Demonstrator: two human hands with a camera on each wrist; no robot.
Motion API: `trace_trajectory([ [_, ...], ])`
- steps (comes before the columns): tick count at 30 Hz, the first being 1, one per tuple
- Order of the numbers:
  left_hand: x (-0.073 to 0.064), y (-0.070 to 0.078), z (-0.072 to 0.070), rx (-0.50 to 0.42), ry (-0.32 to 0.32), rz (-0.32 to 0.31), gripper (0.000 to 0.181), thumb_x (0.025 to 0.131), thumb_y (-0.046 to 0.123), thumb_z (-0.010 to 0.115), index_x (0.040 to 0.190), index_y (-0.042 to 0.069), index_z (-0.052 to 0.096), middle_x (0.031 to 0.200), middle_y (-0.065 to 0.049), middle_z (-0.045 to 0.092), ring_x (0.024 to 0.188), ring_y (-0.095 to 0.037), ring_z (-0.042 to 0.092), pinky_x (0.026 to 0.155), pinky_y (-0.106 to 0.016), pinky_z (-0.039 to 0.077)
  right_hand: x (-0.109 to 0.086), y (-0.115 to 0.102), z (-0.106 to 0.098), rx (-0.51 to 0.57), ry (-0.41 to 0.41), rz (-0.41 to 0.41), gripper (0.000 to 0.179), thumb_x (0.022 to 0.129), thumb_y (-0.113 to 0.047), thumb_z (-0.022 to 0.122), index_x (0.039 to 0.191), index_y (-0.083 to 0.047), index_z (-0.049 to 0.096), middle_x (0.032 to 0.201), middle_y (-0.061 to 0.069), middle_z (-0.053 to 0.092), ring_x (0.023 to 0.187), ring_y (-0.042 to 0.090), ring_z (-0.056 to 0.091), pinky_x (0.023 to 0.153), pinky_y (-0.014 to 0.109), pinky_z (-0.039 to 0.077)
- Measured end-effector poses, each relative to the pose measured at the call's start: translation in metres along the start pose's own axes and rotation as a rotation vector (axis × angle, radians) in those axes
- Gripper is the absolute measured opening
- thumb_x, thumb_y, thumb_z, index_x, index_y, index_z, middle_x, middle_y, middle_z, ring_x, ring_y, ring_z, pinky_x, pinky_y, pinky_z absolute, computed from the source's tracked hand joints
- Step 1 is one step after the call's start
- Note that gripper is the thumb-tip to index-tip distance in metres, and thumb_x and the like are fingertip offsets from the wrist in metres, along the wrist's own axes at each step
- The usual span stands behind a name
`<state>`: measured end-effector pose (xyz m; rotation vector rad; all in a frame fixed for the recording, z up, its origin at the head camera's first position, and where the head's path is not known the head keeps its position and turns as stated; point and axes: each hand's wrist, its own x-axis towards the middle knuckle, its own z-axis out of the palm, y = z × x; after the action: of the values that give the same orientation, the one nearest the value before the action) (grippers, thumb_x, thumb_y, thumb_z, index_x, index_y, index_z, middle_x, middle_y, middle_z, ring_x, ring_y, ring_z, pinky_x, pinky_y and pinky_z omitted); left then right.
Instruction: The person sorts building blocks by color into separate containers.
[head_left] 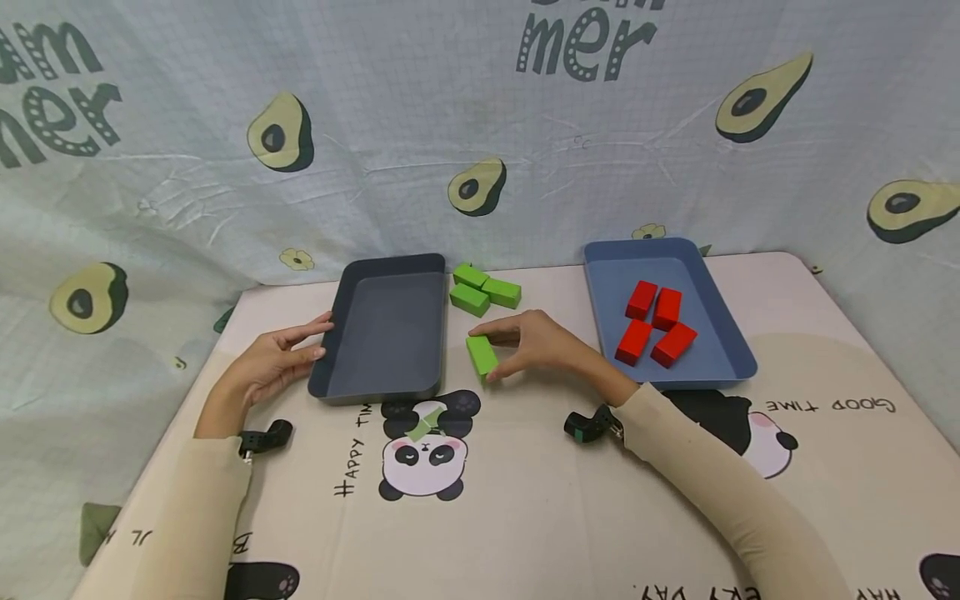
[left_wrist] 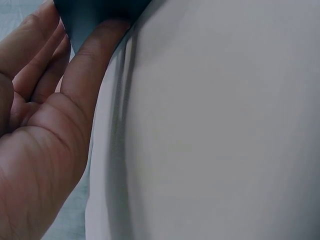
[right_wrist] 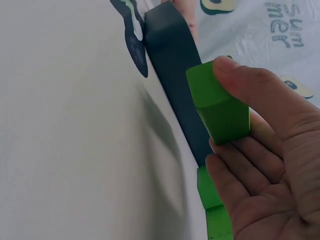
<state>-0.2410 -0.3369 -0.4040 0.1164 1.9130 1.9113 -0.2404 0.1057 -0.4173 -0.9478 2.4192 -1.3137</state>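
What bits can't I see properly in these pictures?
- Left wrist view: the top edge cuts off most of the dark grey rectangular tray, so its inside doesn't show.
- Right wrist view: the bottom edge cuts off the lowest green rectangular block, and the right hand partly covers it.
- Head view: the right beige fabric sleeve partly covers the black-and-white printed panda, and the bottom edge cuts the sleeve off.

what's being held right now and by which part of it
A green block, pinched by its opposite ends in the right hand. The left hand only touches the dark tray at its side.
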Motion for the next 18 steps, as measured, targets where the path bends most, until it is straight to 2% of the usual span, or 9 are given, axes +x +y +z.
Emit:
trace_trajectory([
  [5, -0.001, 0.0, 0.001, -0.008, 0.008, -0.001, 0.065, 0.097, -0.005, 0.063, 0.155, -0.004, 0.032, 0.171, -0.003, 0.012, 0.122, 0.005, 0.056, 0.094, -0.024, 0.055, -0.002, -0.005, 0.0, 0.027, -0.025, -0.043, 0.065, 0.072, -0.018, 0.094, 0.132, -0.016, 0.07, 0.129, 0.001, 0.07, 0.118, 0.014, 0.067, 0.1, 0.027, 0.053],
  [12, -0.002, 0.002, 0.002, -0.024, 0.01, -0.01, 0.066, 0.097, -0.006, 0.062, 0.155, -0.005, 0.03, 0.171, -0.003, 0.01, 0.12, 0.005, 0.057, 0.094, -0.025, 0.055, -0.001, -0.01, 0.004, 0.237, -0.068, -0.103, 0.069, 0.075, 0.002, 0.087, 0.138, 0.0, 0.059, 0.137, 0.012, 0.06, 0.126, 0.025, 0.057, 0.104, 0.03, 0.051],
  [18, -0.001, -0.001, 0.001, -0.03, 0.01, -0.01, 0.065, 0.097, -0.006, 0.063, 0.155, -0.003, 0.033, 0.171, -0.003, 0.011, 0.12, 0.003, 0.058, 0.093, -0.025, 0.056, -0.002, -0.014, 0.003, 0.266, -0.091, -0.137, 0.072, 0.076, 0.0, 0.087, 0.141, 0.0, 0.057, 0.139, 0.012, 0.059, 0.127, 0.024, 0.056, 0.106, 0.03, 0.049],
])
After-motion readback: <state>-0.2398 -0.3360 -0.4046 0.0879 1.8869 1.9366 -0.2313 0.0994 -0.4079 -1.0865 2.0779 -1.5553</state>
